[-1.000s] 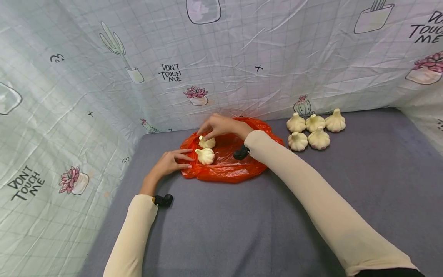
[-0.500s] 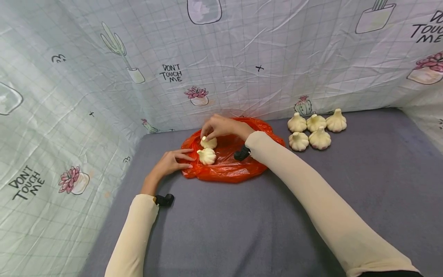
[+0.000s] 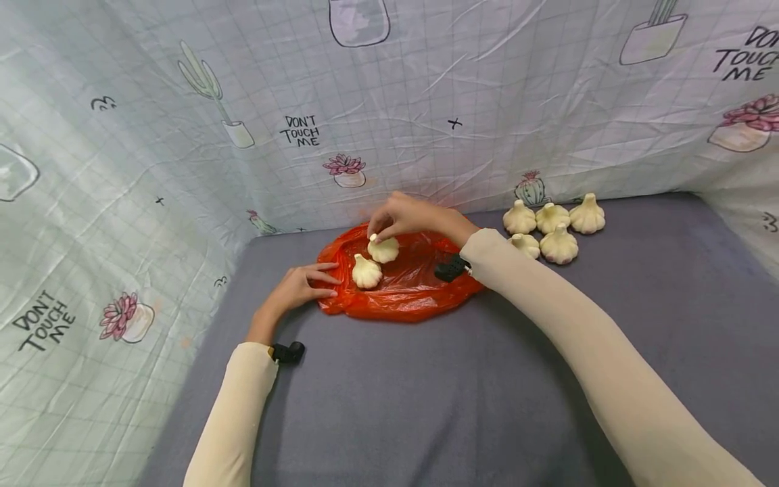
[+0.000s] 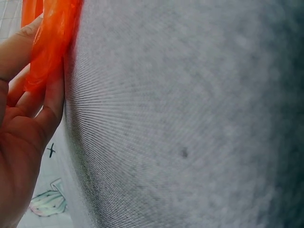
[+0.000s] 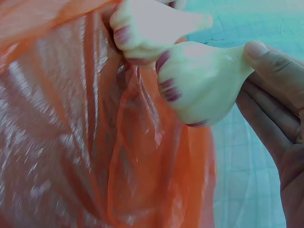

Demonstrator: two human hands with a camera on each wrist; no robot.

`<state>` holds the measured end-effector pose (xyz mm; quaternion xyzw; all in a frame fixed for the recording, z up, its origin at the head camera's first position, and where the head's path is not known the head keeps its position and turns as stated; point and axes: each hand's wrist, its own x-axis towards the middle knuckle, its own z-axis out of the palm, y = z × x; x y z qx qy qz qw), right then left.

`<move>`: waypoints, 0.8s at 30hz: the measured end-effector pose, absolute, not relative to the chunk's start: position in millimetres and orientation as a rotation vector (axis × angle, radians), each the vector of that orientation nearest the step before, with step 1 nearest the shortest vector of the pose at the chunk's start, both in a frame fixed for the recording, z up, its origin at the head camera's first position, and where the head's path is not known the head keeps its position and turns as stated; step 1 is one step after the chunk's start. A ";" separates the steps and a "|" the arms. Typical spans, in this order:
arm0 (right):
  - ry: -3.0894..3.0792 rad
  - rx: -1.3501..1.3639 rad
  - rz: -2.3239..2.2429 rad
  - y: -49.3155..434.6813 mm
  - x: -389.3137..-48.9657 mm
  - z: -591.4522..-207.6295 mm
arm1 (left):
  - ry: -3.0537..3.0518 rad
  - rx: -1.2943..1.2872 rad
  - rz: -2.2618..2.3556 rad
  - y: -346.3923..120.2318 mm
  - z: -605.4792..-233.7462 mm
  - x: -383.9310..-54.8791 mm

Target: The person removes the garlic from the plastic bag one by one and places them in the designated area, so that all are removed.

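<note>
My right hand pinches a garlic bulb by its stem, over the mouth of a red plastic bag. In the right wrist view, thumb and fingertips meet at the stem of this held bulb, its purple-streaked base turned toward the bag. A second garlic bulb sits just beside it at the bag's left part. At the left rim, my left hand holds the bag's edge; the left wrist view has the plastic between thumb and fingers. The bag's inside is partly hidden.
Several garlic bulbs stand grouped in two rows on the grey tablecloth, right of the bag. My right forearm partly covers one of them. A patterned white curtain rises behind the table and along its left side.
The right hand has moved a little right and up with the pinched garlic bulb. The other bulb in the bag has tipped, its stem now pointing up. The left hand stays in place.
</note>
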<state>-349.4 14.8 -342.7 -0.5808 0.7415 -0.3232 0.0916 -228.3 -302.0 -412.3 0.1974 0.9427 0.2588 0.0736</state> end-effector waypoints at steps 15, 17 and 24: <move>2.219 -1.806 -0.871 61.2 -325.9 -326.0 | 2.829 0.584 0.779 -300.2 -413.8 -229.5; 2.201 -1.828 -0.879 65.3 -323.5 -323.9 | 2.833 0.585 0.776 -300.1 -414.5 -230.3; 2.151 -1.900 -0.886 74.8 -320.2 -324.0 | 2.829 0.604 0.784 -300.2 -412.3 -227.8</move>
